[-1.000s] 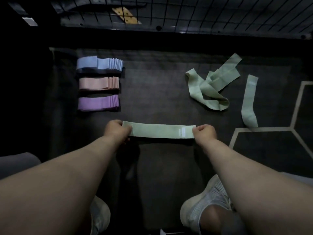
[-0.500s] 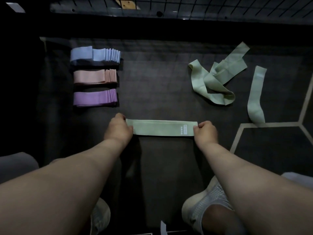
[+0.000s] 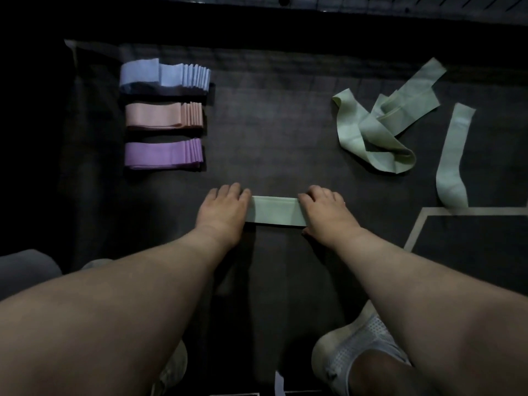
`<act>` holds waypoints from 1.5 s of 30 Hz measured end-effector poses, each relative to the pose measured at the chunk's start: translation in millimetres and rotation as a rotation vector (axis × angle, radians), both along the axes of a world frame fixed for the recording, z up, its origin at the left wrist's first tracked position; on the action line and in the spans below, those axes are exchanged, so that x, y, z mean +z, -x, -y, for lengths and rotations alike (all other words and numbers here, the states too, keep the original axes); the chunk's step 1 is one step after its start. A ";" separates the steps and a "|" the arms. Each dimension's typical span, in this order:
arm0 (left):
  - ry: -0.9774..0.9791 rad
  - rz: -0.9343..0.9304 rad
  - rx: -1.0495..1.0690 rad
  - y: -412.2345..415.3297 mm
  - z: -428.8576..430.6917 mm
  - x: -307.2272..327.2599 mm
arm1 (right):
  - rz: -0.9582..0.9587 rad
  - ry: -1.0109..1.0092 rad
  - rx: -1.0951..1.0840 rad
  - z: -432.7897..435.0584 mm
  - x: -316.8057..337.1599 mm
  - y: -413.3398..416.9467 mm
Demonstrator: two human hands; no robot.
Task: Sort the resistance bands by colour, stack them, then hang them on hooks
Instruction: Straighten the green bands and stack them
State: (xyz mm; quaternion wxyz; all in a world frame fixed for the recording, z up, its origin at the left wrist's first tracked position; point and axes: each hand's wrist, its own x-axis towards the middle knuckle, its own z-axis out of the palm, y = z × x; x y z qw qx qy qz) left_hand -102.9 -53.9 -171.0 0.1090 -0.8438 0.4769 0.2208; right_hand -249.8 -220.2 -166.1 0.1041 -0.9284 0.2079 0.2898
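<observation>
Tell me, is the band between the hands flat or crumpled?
Flat: the green band lies smooth on the mat, ends under the left hand and right hand.

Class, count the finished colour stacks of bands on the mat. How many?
3, in a column at the left: blue stack farthest, pink stack in the middle, purple stack nearest. None looks hidden.
</observation>
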 end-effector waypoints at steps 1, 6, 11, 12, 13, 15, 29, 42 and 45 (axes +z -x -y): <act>0.007 -0.001 0.005 -1.9 0.5 -1.9 | -0.006 -0.002 0.002 0.9 -0.1 -0.4; 0.012 0.005 -0.002 -10.3 -0.9 -6.3 | -0.004 -0.048 -0.011 6.0 1.4 -2.4; 0.006 -0.005 -0.006 -10.6 -3.3 -10.5 | 0.011 -0.032 0.016 7.5 -3.0 1.3; -0.008 -0.029 0.011 -9.6 -5.0 -9.7 | 0.011 -0.022 0.018 6.7 -4.0 5.5; -0.017 -0.052 0.050 -8.1 -6.7 -7.8 | 0.027 -0.015 -0.016 4.9 -5.0 10.9; 0.040 -0.065 0.236 -3.2 -9.0 -3.1 | 0.156 0.017 -0.292 -1.2 -7.9 22.9; 0.252 -0.331 1.336 4.6 -4.2 -11.8 | 0.443 -0.041 -1.320 -8.7 -21.8 30.5; 0.234 -0.220 1.334 9.7 4.4 1.6 | 0.306 0.098 -0.961 45.4 -15.5 4.0; 0.279 -0.179 1.301 8.2 3.9 4.4 | 0.086 0.076 -0.859 81.8 -3.8 -9.1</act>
